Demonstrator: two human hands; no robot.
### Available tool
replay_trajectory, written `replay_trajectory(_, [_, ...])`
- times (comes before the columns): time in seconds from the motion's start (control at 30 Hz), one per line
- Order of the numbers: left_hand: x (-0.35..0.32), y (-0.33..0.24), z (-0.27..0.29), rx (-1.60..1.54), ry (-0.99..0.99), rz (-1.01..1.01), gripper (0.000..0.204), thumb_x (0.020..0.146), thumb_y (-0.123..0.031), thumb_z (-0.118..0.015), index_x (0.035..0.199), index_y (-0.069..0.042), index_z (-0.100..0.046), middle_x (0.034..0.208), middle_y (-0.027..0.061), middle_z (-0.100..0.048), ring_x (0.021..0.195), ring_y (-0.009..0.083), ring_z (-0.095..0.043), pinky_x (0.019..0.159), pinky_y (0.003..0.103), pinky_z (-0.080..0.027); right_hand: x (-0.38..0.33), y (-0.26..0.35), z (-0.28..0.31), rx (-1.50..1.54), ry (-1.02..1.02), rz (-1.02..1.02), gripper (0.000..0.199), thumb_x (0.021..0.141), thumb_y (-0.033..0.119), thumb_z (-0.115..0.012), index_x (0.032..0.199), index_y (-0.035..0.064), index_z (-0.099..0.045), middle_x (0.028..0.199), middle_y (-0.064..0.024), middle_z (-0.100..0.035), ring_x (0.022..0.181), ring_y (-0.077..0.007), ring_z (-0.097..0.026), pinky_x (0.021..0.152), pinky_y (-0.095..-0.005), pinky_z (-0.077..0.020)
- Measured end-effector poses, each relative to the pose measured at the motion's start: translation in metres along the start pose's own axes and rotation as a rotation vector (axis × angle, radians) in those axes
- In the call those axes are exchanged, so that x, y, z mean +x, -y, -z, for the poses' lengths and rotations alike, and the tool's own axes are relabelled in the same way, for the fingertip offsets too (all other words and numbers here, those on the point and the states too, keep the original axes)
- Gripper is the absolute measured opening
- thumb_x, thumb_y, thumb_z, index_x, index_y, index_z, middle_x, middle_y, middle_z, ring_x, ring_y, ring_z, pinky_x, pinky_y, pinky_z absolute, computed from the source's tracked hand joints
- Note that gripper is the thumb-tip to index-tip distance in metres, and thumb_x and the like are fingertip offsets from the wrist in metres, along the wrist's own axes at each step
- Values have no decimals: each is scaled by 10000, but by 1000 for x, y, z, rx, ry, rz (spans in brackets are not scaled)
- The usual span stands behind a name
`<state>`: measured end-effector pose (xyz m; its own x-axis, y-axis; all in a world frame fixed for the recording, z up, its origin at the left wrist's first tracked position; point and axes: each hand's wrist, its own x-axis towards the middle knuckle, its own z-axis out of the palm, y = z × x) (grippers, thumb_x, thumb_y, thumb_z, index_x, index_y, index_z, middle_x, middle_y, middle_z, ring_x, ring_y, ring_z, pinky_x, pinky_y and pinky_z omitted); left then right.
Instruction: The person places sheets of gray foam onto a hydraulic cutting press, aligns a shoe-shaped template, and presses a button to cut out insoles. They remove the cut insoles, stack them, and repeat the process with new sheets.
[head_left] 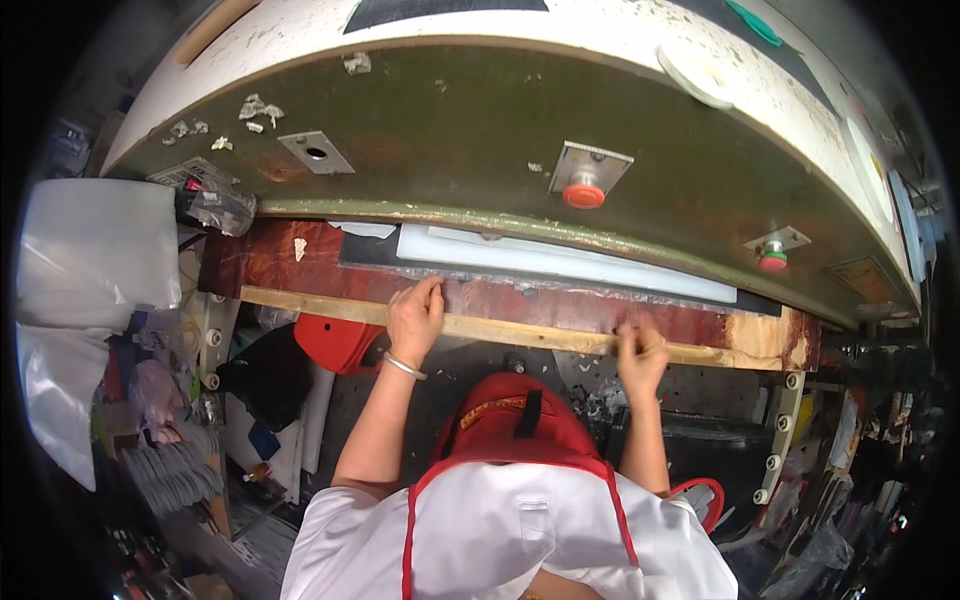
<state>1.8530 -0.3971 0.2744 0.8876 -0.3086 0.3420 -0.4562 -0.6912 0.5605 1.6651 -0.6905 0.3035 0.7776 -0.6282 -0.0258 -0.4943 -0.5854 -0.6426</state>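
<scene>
My left hand, with a bracelet at its wrist, is over the wooden front strip of a reddish-brown board. Its fingers are bent and closed near the front edge of a dark sheet with clear film; whatever they pinch is too small to make out. Farther right, my right hand is at the same strip, fingers curled together and slightly blurred, their contents hidden. Beyond both hands, white slabs lie on the dark sheet, partly under the green machine body.
On the machine front are a red push button and a red-and-green one. A clear plastic sheet hangs at the left. Below the board is a red stool-like object. A roll of tape lies on top.
</scene>
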Motion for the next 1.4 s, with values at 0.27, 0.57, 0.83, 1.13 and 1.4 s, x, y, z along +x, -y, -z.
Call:
replay_trajectory(0.27, [-45,1,8,-50,44,22,46,782,-57,-659,820,-69,-681,579,74,-553,588,273,-553,600,397,-429,-46,-24,-2,63,-72,287,29,787,34,-658,799,34,-684,782,-139,-650,769,-318,-592,731,-398,-471])
replay_trajectory(0.57, [-81,-20,57,-156,-47,59,242,834,-57,-620,1073,-50,-657,714,121,-588,678,287,-581,648,401,-458,-5,90,-77,247,-11,342,790,676,242,-801,1352,31,-450,1304,-241,-488,1263,-408,-381,1060,-473,-336])
replay_trajectory(0.83, [-107,-13,58,270,48,-181,446,770,-26,-592,1216,-36,-593,785,67,-500,748,247,-525,661,360,-418,-84,146,-126,136,71,400,978,517,181,-857,1370,66,-392,1340,-233,-392,1288,-436,-333,1086,-465,-317])
replay_trajectory(1.13, [-142,-13,74,280,117,-196,405,812,-2,-556,1216,-7,-588,755,65,-483,677,228,-514,621,350,-398,-84,97,-30,514,250,197,934,522,81,-823,1336,90,-365,1345,-197,-390,1265,-322,-386,1040,-425,-353])
replay_trajectory(1.4, [-108,-10,55,240,110,-150,386,827,19,-545,1210,-5,-591,769,96,-497,667,275,-512,633,380,-418,-58,63,-61,152,113,417,1078,531,158,-844,1440,58,-272,1425,-275,-258,1328,-456,-251,1074,-513,-300])
